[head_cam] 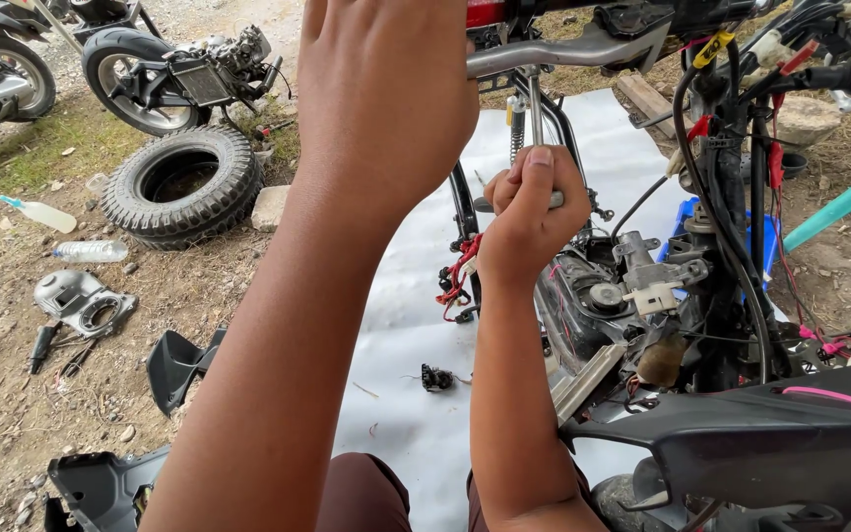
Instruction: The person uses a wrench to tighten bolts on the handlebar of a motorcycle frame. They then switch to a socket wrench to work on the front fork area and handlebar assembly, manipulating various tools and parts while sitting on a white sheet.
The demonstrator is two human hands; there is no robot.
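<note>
Outdoors on dirt ground (12, 414), your right hand (529, 212) is clenched around a tool handle (536, 113); your left hand (386, 89) apparently grips the scooter's metal bar (563, 49).

tyre (184, 184) black, knobby tread | sheet (416, 325) white | wires (457, 271) red

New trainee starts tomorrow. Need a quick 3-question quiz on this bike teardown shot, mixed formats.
1. True or false: the right hand is closed in a fist around a thin metal tool.
2. Where is the left hand? A) on the loose tyre B) raised at the grey metal bar C) on the white sheet
3. What lies on the dirt beside the loose tyre?

Key: 1 true. 2 B. 3 a pale stone block.
</note>
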